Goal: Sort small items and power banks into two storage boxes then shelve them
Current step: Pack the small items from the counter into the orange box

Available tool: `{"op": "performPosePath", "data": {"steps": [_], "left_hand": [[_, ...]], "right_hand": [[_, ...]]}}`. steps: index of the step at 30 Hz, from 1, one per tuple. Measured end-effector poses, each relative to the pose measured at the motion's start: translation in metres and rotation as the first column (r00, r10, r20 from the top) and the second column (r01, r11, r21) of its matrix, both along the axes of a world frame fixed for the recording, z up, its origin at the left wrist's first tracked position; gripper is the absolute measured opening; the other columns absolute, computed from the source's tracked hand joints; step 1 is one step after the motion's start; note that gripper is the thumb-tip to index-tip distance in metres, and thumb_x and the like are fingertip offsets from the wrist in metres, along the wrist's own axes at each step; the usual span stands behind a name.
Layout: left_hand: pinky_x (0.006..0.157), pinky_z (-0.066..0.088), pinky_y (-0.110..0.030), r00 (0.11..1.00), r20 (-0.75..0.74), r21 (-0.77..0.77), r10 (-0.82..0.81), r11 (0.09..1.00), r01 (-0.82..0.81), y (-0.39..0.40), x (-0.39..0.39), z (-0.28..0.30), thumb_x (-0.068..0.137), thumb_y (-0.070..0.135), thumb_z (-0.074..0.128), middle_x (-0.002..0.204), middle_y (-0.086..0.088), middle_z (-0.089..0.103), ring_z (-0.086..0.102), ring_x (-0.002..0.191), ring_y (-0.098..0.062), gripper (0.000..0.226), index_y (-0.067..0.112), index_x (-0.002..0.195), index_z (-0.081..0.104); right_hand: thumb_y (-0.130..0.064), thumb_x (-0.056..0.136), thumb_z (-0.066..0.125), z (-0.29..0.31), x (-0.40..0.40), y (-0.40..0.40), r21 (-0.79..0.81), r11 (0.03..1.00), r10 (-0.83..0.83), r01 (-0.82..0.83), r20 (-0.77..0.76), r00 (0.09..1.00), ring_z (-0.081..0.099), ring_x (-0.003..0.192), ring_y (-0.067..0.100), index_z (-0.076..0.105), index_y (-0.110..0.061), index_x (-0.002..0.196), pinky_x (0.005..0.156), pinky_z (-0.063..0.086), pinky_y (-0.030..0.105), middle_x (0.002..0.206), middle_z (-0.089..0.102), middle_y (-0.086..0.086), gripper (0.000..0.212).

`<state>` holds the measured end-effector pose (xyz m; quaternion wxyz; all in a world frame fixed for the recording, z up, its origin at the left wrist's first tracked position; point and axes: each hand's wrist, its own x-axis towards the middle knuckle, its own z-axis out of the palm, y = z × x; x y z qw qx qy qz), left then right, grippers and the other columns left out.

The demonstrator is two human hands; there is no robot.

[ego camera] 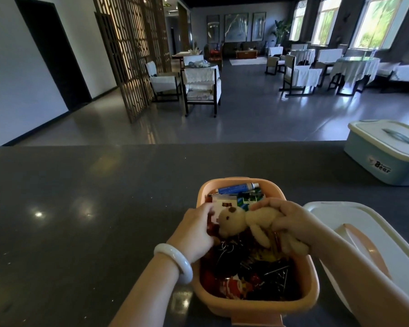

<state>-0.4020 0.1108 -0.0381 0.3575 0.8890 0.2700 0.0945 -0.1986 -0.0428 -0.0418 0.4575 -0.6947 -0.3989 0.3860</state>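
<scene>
An open orange storage box (309, 277) stands on the dark counter right in front of me, filled with several small items: a blue tube, cards, binder clips and red wrappers. A small beige teddy bear (241, 223) lies across the top of them. My right hand (295, 223) grips the bear's body and legs. My left hand (196, 230), with a white bangle on the wrist, has its fingers curled at the bear's head inside the box. The box's white lid (387, 244) with an orange handle lies to the right.
A light blue storage box (387, 168) with its white lid shut sits at the counter's far right edge. The dark counter (80, 208) stretches to the left. Beyond it lies a dining room with chairs and tables.
</scene>
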Motion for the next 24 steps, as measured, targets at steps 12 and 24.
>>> {"op": "performPosePath", "data": {"steps": [12,24], "left_hand": [[0.105,0.037,-0.021,0.982,0.113,0.31,-0.153,0.944,0.111,-0.003,0.01,-0.009,0.09,0.01,0.062,0.13,0.015,0.047,0.041,0.124,-0.002,0.044,0.029,0.129,0.054],[0.106,0.029,-0.017,0.977,0.068,0.417,-0.2,0.895,0.154,0.016,0.015,-0.011,0.088,0.003,0.06,0.131,0.013,0.049,0.039,0.124,-0.004,0.052,0.029,0.133,0.054]], "right_hand": [[-0.032,0.082,0.071,0.0,-0.009,0.002,-0.188,0.942,0.327,-0.277,0.336,0.883,0.042,0.118,0.001,0.041,-0.063,0.125,0.089,0.047,0.018,0.128,0.034,-0.028,0.061],[-0.052,0.08,0.068,-0.015,-0.02,0.007,-0.258,0.96,0.248,-0.109,0.605,0.757,0.044,0.115,0.009,0.022,-0.043,0.14,0.095,0.047,0.028,0.137,0.024,-0.012,0.077]]}}
